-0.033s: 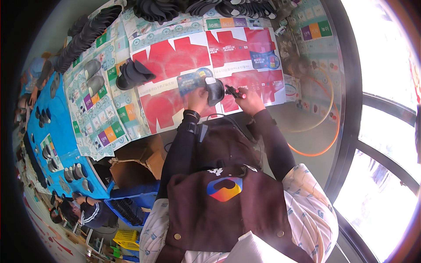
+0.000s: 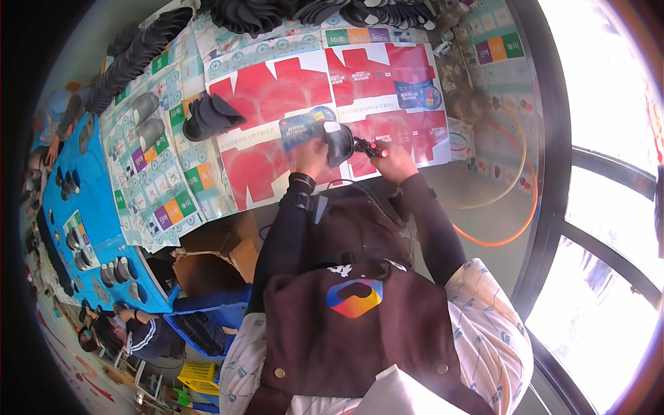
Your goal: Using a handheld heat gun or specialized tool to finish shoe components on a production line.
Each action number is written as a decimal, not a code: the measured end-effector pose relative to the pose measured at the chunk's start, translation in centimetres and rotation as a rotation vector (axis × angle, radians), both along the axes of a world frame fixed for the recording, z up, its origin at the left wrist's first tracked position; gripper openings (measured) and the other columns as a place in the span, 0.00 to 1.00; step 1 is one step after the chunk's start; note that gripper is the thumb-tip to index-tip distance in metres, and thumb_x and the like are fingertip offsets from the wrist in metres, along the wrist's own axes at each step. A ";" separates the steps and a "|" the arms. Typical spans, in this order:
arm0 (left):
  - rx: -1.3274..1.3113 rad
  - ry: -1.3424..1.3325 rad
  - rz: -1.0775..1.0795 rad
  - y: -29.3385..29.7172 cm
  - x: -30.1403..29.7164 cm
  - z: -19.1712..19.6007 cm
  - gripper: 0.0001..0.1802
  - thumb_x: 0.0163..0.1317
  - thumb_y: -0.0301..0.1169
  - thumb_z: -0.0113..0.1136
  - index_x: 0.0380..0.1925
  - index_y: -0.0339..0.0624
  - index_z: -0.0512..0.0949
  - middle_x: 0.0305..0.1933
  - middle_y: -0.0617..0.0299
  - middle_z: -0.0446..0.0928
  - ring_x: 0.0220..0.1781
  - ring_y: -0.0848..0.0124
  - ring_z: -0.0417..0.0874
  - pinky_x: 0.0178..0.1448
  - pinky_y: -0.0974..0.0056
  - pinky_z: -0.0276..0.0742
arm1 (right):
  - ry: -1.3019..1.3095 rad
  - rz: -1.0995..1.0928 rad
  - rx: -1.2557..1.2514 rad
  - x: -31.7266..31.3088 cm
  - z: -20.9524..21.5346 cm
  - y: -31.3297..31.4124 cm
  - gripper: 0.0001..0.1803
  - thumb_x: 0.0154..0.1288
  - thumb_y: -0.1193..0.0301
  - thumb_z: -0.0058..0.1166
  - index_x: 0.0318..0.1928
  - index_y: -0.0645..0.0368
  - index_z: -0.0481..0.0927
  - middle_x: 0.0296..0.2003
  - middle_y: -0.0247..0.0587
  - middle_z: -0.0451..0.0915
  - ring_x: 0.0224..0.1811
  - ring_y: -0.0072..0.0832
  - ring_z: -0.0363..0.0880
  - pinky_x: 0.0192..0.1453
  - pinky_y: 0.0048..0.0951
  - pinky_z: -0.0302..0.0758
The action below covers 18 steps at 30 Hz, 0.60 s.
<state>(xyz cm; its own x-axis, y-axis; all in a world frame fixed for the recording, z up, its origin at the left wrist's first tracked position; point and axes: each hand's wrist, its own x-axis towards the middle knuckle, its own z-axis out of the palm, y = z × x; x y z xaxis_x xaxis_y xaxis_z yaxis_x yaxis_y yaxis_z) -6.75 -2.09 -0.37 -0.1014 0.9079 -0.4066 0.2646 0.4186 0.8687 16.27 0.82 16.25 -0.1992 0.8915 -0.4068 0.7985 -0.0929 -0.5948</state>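
My left hand (image 2: 312,158) is closed round the left edge of a dark, curved moulded piece (image 2: 338,145) that resembles a shoe part, with a pale patch at its top. My right hand (image 2: 396,163) grips a small black hand tool with red handle ends (image 2: 368,146). The tool's black tip meets the right edge of the moulded piece or lies very close to it; its jaws are too small to make out. Both hands are over a red and white printed sheet (image 2: 277,90) on the table. Left of them, a short stack of similar dark pieces (image 2: 207,117) lies on its side.
Long rows of dark pieces (image 2: 142,59) line the table's far left edge, and more (image 2: 387,14) lie at the back. An orange hose (image 2: 527,220) loops at the right. Beneath the table stand a cardboard box (image 2: 221,259) and a blue crate (image 2: 232,304). Other people (image 2: 149,335) work at a blue table (image 2: 104,200).
The tool in my right hand has shifted slightly left, its tip now nearer the moulded piece. My left hand and that piece hold nearly the same place.
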 end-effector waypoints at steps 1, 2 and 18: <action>0.041 0.091 -0.020 0.0 0.1 -0.1 0.17 0.69 0.34 0.62 0.52 0.34 0.81 0.42 0.54 0.88 0.35 0.69 0.90 0.37 0.64 0.85 | 0.039 0.031 -0.030 0.2 0.0 -0.4 0.14 0.61 0.66 0.56 0.43 0.62 0.81 0.34 0.65 0.81 0.43 0.63 0.80 0.45 0.56 0.75; 0.082 0.186 -0.038 -0.3 0.0 -0.6 0.17 0.69 0.33 0.62 0.53 0.34 0.81 0.43 0.54 0.88 0.36 0.69 0.90 0.37 0.64 0.85 | 0.039 0.033 -0.031 -0.1 0.3 -0.4 0.14 0.61 0.66 0.56 0.43 0.62 0.81 0.34 0.65 0.81 0.43 0.63 0.80 0.45 0.56 0.75; 0.069 0.199 0.022 -0.9 -0.3 -1.8 0.18 0.68 0.33 0.63 0.52 0.33 0.82 0.44 0.53 0.88 0.38 0.70 0.89 0.40 0.65 0.83 | 0.097 0.101 -0.097 0.2 -0.1 -0.4 0.19 0.60 0.66 0.58 0.50 0.62 0.83 0.38 0.62 0.84 0.46 0.58 0.82 0.49 0.48 0.78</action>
